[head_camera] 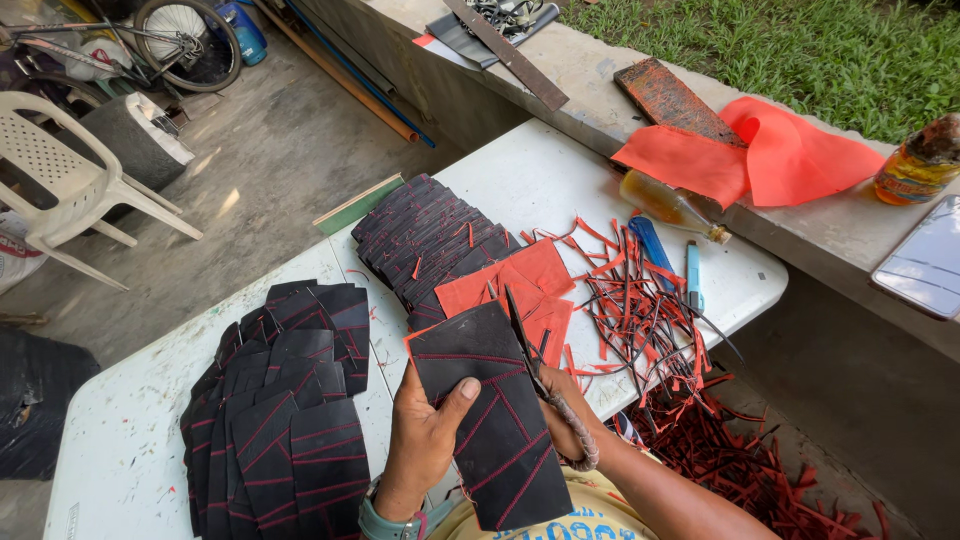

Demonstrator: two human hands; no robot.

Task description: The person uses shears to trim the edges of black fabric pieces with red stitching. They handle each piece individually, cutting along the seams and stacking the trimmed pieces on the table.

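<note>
Scissors at the edge of a black stitched panel

Left hand point(425, 435) clamps the black panel with red stitching point(495, 420) — thumb on top, held up over the near edge of the white table point(540, 175). Right hand point(565, 415) is closed round the scissors point(527, 345), blades at the panel's right edge. Finished panels point(280, 420) are stacked to the left, red and black trimmings point(640, 310) to the right.

A white chair point(60, 180) stands on the concrete floor beside a bicycle wheel point(187, 42). On the ledge lie orange fabric point(760, 155), a rusty plate point(672, 100), a bottle point(918, 162) and a phone point(925, 262); grass point(800, 50) grows beyond.
</note>
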